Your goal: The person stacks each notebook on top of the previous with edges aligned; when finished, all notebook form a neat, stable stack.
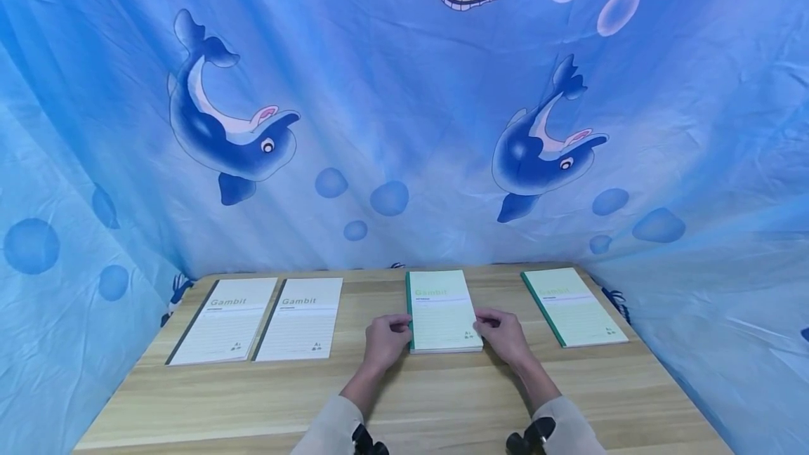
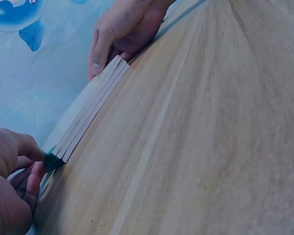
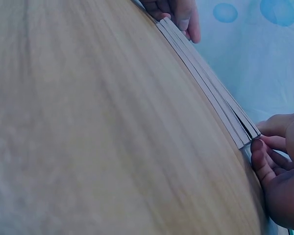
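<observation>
A stack of green-covered notebooks [image 1: 442, 314] with green spines lies on the table in the middle of the head view. My left hand [image 1: 387, 341] holds its left side, thumb and fingers at the green spine near the front corner. On the opposite side my right hand [image 1: 504, 335] pinches the right edge near the front corner. The left wrist view shows the layered page edges of the stack [image 2: 90, 110], with the left hand [image 2: 12, 176] at the spine end. In the right wrist view the right hand [image 3: 284, 166] grips the other corner, where a narrow gap parts the layers.
Two white notebooks with dark spines, one at far left [image 1: 221, 325] and one beside it [image 1: 297, 325], lie on the wooden table [image 1: 442, 399]. Another green-spined notebook [image 1: 576, 311] lies at the right. A blue curtain [image 1: 404, 125] with dolphins hangs behind the table.
</observation>
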The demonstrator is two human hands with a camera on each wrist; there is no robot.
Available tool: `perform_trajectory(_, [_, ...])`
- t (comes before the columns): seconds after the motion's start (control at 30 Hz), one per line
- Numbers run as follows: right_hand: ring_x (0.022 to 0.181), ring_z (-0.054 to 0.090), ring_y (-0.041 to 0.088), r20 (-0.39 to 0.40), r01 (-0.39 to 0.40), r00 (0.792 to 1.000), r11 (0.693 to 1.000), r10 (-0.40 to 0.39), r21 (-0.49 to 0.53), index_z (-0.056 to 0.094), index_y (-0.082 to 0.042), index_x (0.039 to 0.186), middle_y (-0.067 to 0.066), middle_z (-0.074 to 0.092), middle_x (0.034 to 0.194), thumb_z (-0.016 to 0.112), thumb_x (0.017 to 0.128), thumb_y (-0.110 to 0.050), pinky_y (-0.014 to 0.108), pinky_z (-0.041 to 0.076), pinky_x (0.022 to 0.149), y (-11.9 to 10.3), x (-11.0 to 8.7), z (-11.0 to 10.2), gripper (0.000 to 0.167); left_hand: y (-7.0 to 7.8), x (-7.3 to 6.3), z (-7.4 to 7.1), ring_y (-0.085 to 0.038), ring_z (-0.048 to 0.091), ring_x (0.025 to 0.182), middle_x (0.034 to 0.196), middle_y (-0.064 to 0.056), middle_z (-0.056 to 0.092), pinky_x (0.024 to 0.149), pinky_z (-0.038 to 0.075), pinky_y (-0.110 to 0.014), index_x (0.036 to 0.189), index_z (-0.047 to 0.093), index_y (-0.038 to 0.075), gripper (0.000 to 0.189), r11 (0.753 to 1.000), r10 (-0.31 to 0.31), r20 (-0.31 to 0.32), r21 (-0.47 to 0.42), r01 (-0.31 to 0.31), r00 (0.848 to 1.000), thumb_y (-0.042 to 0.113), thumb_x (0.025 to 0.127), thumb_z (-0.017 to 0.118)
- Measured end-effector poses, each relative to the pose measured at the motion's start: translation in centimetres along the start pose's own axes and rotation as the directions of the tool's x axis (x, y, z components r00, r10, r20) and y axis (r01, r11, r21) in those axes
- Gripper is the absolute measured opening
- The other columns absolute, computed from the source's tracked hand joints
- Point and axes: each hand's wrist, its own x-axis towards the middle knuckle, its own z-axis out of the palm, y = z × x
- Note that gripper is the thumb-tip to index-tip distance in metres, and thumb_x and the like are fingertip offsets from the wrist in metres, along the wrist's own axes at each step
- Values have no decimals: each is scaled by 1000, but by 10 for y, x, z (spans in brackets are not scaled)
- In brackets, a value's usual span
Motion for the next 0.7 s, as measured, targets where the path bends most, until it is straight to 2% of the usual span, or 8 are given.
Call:
perform_trajectory(0.43, [97,65,19,-1,5,1000,1000,-5,-29,73,1,120,13,74,106,70,92,-6,19,53,77,0,-1,1,29,1,0,-1,-16,69,88,97,-9,76,74,60,-25,111,77,2,32,1000,8,12,15,-8,1000,-3,81,70])
perform_trajectory(0.7, [97,64,17,-6,22,1000,999,-23,-31,74,1,118,12,74,105,68,94,-9,19,52,78,2,0,0,27,-1,-3,-7,-18,71,92,101,-12,77,77,62,-29,113,76,0,31,999,40,36,4,-40,999,0,83,70])
